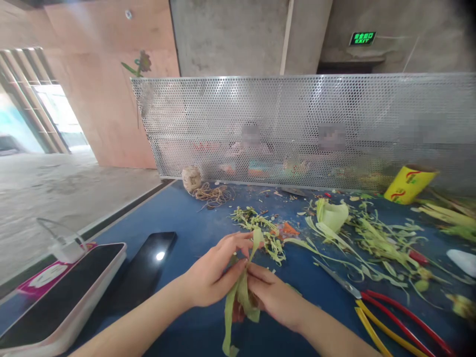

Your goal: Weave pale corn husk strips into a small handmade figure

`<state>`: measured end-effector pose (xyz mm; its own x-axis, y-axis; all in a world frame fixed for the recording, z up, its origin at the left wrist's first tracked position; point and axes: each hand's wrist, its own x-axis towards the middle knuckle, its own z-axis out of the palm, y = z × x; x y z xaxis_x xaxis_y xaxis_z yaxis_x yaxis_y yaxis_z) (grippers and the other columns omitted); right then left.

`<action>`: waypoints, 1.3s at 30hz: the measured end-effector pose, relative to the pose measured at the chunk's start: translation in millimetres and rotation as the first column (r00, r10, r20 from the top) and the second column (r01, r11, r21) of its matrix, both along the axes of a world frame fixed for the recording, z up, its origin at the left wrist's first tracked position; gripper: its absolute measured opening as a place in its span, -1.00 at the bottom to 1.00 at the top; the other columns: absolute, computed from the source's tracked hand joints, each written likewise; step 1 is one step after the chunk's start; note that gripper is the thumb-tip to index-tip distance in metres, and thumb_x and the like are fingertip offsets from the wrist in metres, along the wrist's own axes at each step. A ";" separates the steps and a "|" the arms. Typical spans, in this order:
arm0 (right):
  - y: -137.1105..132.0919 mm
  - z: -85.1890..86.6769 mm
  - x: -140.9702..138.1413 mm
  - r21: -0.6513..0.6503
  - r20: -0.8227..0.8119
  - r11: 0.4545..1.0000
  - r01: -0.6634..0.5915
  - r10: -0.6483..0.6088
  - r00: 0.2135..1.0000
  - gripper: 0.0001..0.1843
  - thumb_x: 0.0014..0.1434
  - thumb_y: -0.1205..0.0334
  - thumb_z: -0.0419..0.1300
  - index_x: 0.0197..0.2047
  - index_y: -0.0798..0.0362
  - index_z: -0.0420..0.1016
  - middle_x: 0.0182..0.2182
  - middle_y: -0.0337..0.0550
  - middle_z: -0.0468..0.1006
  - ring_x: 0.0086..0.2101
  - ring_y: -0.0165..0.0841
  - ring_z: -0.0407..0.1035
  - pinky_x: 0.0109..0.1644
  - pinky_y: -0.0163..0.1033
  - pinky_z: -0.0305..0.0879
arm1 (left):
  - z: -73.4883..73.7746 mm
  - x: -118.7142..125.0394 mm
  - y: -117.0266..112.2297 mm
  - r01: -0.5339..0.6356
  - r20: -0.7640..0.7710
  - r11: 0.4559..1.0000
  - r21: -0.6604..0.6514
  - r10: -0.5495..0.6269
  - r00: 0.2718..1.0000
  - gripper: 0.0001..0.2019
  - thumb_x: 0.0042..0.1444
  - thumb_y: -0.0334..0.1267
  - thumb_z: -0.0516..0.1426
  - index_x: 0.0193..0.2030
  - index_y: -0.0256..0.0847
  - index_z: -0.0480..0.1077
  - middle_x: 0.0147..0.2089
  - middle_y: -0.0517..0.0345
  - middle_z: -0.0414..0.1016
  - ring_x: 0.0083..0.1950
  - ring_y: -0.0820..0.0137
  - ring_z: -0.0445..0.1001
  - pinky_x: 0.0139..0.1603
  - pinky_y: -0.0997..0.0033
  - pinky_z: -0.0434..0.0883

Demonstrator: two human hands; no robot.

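Observation:
Both hands meet over the blue table [193, 225], working a bundle of pale green leaf strips [241, 292]. My left hand [215, 275] pinches one strip near its top between thumb and fingers. Below it, my right hand [273, 295] is closed round the lower part of the bundle, with strip ends hanging down toward me. Something reddish shows under the bundle, too hidden to name.
Red and yellow handled scissors [372, 302] lie to the right. Green husk scraps [372, 238] litter the far table. A black phone [147, 263] and a scale [55, 297] sit left. A twine ball [192, 178], yellow roll [409, 184] and perforated metal screen [297, 124] stand behind.

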<state>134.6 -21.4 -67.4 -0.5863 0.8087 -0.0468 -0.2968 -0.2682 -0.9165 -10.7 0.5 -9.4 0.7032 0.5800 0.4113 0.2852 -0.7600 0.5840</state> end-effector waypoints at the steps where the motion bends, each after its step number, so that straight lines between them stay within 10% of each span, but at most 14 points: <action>1: 0.0 1.2 0.4 0.032 0.018 0.999 -0.007 0.006 1.000 -0.66 0.08 0.00 0.03 -0.25 0.10 0.38 -0.67 -0.30 0.37 -0.63 -0.46 0.29 -0.44 -0.29 0.23 | 1.7 1.0 -1.1 0.033 -0.011 0.998 0.047 -0.033 0.999 -0.74 0.08 -0.51 -0.09 -0.10 -0.19 0.19 -0.01 -0.06 0.37 0.21 0.23 0.12 0.15 0.14 0.07; 6: -3.1 6.1 -0.2 0.149 0.088 0.988 -0.035 0.022 0.996 -0.63 0.09 0.02 -0.03 -0.47 0.12 0.41 -0.68 -0.27 0.33 -0.60 -0.45 0.28 -0.39 -0.28 0.23 | 11.2 10.3 -9.4 0.157 -0.147 0.974 0.163 -0.133 0.980 -0.57 0.08 -0.53 -0.11 0.10 -0.16 0.10 0.06 -0.02 0.35 0.15 0.23 0.22 0.22 0.00 -0.24; 9: -4.8 8.6 0.2 0.165 0.078 0.986 0.038 -0.052 0.996 -0.64 0.10 0.00 -0.03 -0.35 0.10 0.42 -0.63 -0.25 0.38 -0.56 -0.43 0.30 -0.37 -0.27 0.24 | 12.6 6.0 -9.5 0.039 -0.069 0.986 0.164 -0.028 0.997 -0.53 0.06 -0.52 -0.09 0.13 -0.13 0.08 0.09 0.01 0.31 0.13 0.22 0.23 0.20 0.01 -0.16; 13: -3.4 15.1 5.4 0.260 0.133 0.952 0.160 -0.200 0.971 -0.63 0.15 0.02 -0.06 -0.21 0.09 0.41 -0.41 -0.14 0.45 -0.37 -0.37 0.35 -0.24 -0.25 0.24 | 6.5 -13.7 2.2 -0.263 0.190 0.946 0.191 0.227 0.955 -0.75 0.01 -0.49 -0.03 -0.17 -0.16 0.23 -0.21 0.03 0.38 -0.11 0.30 0.34 -0.10 0.29 0.25; 19: 0.7 19.1 15.6 0.483 0.212 0.827 0.288 -0.429 0.878 -0.67 0.18 0.10 -0.08 -0.08 -0.01 0.36 -0.16 -0.14 0.39 -0.13 -0.31 0.24 -0.05 -0.22 0.15 | -12.1 -20.8 16.9 -0.183 -0.167 0.983 0.032 0.186 0.968 -0.82 -0.08 -0.24 0.16 -0.51 -0.19 0.19 -0.51 0.26 0.27 -0.50 0.50 0.20 -0.50 0.54 0.19; 29: 2.3 22.4 19.6 0.516 0.207 0.811 0.276 -0.430 0.879 -0.60 0.15 -0.03 -0.08 -0.16 0.03 0.42 -0.31 -0.13 0.45 -0.28 -0.32 0.31 -0.10 -0.22 0.21 | -22.7 2.1 8.4 -0.040 -0.082 0.998 0.043 0.043 0.996 -0.66 -0.28 -0.12 0.27 -0.46 -0.21 0.23 -0.44 0.19 0.34 -0.42 0.45 0.28 -0.41 0.51 0.26; 39: 2.6 26.6 20.0 0.608 0.186 0.752 0.253 -0.445 0.876 -0.64 0.18 0.06 -0.09 -0.10 0.02 0.40 -0.19 -0.14 0.46 -0.11 -0.29 0.29 0.01 -0.23 0.15 | -19.0 1.0 1.8 -0.076 -0.104 0.987 0.145 0.091 0.990 -0.88 -0.04 -0.41 0.06 -0.32 -0.19 0.21 -0.30 0.12 0.36 -0.28 0.43 0.31 -0.27 0.45 0.31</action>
